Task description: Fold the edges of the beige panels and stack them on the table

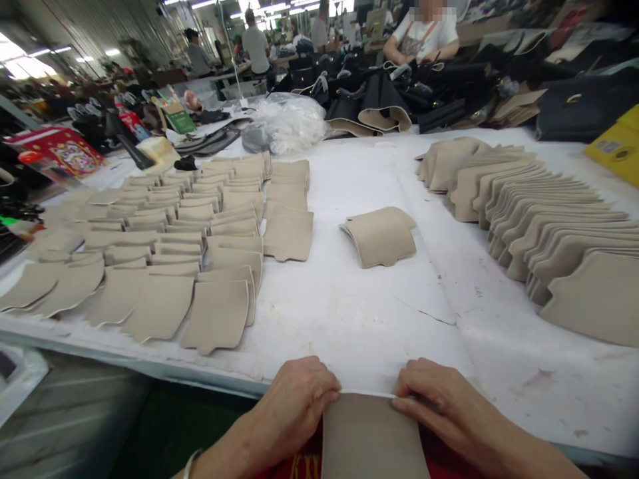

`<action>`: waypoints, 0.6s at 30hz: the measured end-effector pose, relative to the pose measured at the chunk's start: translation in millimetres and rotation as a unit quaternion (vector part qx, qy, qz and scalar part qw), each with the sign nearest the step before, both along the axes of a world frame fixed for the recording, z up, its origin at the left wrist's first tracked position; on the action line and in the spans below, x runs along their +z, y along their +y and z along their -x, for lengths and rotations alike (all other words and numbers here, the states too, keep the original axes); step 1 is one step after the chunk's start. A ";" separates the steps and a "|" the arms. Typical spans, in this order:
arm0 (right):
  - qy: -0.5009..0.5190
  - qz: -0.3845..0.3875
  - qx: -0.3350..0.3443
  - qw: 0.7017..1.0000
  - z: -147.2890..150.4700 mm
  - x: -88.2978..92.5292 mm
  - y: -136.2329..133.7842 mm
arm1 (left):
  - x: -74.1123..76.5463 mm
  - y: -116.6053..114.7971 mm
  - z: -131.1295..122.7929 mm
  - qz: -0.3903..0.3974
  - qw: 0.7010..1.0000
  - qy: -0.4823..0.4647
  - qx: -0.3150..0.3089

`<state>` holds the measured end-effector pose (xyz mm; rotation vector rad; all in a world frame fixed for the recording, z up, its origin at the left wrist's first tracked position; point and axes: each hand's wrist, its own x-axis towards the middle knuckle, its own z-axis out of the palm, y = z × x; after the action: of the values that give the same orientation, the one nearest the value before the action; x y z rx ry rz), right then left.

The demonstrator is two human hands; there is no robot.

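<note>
The left hand (305, 391) and right hand (442, 398) are apart, each pinching 1 upper corner of a beige panel (373, 436). The panel slopes down from them at the near edge of the white worktop (329, 319). Beyond it, a small stack of similar pieces (385, 239) lies mid-worktop, with overlapping rows (219, 309) to its left and a long fanned line (594, 293) to its right. Farther back are crumpled clear plastic (292, 123) and black bags (382, 100).
</note>
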<state>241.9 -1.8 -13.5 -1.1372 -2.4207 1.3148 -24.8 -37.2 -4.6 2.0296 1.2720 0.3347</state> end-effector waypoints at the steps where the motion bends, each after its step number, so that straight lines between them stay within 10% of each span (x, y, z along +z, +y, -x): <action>1: -0.011 -0.032 0.012 0.999 6.1 3.9 1.5 | 0.3 0.8 -0.9 -0.001 1.000 -0.003 0.007; 9: -0.090 -0.147 0.119 0.978 69.1 14.4 0.1 | 6.8 -5.4 -5.6 0.055 0.992 -0.067 0.092; 18: -0.057 -0.148 0.121 0.980 64.1 8.5 11.1 | -0.5 -2.8 1.0 0.006 0.999 0.016 0.035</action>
<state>177.8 9.2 -5.0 -0.8836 -2.7931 0.9198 -25.8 -39.9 -5.1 1.9906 1.3647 0.3275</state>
